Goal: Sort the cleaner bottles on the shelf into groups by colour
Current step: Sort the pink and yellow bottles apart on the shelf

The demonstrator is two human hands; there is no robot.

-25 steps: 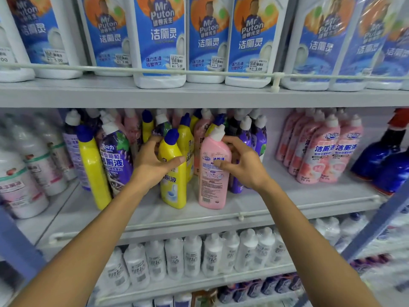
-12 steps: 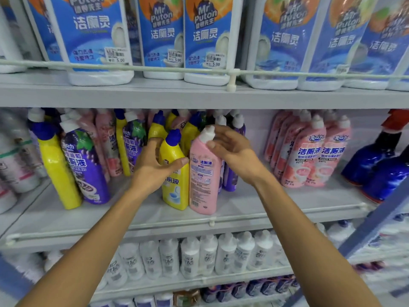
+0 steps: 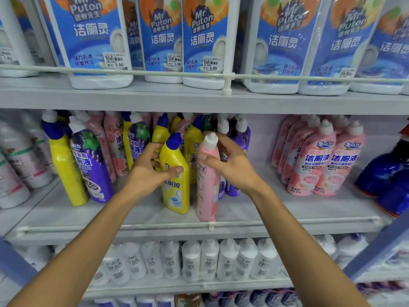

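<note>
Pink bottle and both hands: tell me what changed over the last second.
The right hand slid up the pink bottle, from its body to the neck just under the white cap, and grips it there. The left hand still holds the yellow bottle beside it; both bottles stand at the front of the shelf as before.

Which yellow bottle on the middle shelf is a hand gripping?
The front yellow bottle, next to the pink bottle: the left hand grips it.
</note>
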